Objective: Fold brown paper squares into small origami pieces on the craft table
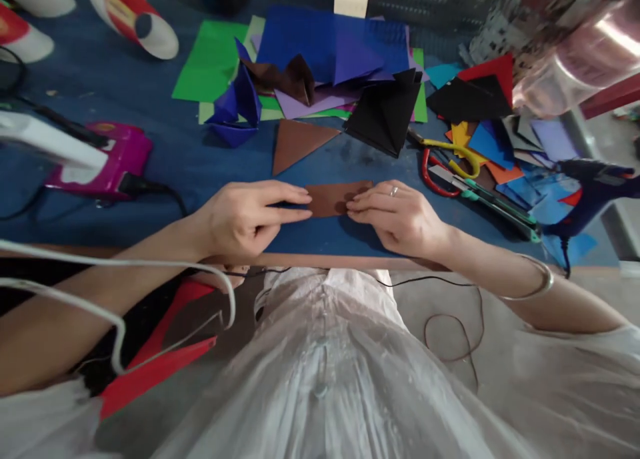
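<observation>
Near the table's front edge a small brown strip of paper spans the gap between my hands. My left hand pinches its left end with the fingertips. At the other end my right hand, with a ring on one finger, grips the strip between thumb and fingers. Just beyond lies a brown paper triangle, flat on the table. A folded black paper piece rests behind my right hand, and a folded blue paper piece stands farther back on the left.
Scissors and a utility knife lie right of my right hand, with a glue gun beyond. Colored paper sheets are stacked at the back. A magenta device with cables sits left; a pink bottle stands back right.
</observation>
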`<move>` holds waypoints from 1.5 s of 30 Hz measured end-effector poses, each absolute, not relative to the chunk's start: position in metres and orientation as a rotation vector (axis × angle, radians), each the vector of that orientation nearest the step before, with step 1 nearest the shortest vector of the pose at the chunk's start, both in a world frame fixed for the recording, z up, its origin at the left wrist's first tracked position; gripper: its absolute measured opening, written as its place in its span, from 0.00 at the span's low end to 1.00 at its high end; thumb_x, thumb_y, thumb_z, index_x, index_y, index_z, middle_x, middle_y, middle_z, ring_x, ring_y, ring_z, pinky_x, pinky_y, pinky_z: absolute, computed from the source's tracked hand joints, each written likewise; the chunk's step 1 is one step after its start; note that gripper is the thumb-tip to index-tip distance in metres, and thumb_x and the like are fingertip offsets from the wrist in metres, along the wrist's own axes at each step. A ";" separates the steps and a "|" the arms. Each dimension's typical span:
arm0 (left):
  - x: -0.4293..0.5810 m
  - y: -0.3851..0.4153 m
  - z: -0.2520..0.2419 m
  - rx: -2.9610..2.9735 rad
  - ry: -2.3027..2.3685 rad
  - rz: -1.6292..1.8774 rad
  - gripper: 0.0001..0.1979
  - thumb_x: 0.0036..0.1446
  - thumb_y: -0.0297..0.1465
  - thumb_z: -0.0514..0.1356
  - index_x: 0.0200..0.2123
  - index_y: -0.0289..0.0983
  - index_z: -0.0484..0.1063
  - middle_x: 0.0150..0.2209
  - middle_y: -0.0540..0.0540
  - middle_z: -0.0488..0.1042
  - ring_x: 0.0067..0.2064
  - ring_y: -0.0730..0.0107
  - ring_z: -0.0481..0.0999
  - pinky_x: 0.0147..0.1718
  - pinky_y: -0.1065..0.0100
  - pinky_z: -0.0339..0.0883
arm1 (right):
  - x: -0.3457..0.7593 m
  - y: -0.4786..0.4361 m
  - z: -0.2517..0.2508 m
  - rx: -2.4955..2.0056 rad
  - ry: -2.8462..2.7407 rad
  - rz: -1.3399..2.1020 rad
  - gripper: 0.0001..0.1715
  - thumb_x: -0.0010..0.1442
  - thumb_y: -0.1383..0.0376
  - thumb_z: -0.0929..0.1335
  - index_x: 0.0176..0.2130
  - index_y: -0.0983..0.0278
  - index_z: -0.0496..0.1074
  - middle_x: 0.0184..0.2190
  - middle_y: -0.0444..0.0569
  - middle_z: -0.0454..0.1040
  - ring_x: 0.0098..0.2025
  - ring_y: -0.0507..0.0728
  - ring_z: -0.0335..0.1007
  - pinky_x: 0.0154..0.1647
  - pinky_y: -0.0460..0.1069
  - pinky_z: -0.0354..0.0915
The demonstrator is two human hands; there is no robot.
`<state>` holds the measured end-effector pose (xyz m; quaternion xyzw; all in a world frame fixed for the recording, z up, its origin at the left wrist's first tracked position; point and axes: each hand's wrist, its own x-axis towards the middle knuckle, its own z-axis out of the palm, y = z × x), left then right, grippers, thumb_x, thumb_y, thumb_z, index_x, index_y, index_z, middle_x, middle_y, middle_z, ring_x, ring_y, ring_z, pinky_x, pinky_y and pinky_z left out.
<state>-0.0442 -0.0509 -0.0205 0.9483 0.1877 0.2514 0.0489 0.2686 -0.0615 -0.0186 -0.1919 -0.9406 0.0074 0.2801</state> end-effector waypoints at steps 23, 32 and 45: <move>-0.034 -0.054 -0.020 2.916 0.852 0.836 0.16 0.65 0.30 0.53 0.48 0.39 0.79 0.53 0.47 0.80 0.53 0.65 0.79 0.54 0.57 0.77 | 0.278 -0.055 -0.032 -0.545 -2.482 0.064 0.25 0.56 0.78 0.62 0.44 0.63 0.82 0.47 0.51 0.83 0.49 0.61 0.80 0.49 0.57 0.75; -0.034 -0.054 -0.021 2.896 0.883 0.823 0.16 0.66 0.31 0.53 0.48 0.41 0.80 0.54 0.46 0.80 0.53 0.63 0.80 0.54 0.56 0.78 | 0.276 -0.055 -0.032 -0.552 -2.468 0.074 0.25 0.56 0.79 0.62 0.43 0.63 0.82 0.47 0.51 0.83 0.49 0.61 0.80 0.49 0.56 0.76; -0.034 -0.051 -0.027 2.880 0.942 0.889 0.16 0.61 0.32 0.56 0.46 0.44 0.82 0.53 0.46 0.81 0.53 0.58 0.81 0.53 0.54 0.77 | 0.276 -0.056 -0.031 -0.552 -2.461 0.059 0.25 0.55 0.78 0.62 0.42 0.63 0.82 0.45 0.51 0.84 0.48 0.60 0.81 0.49 0.56 0.76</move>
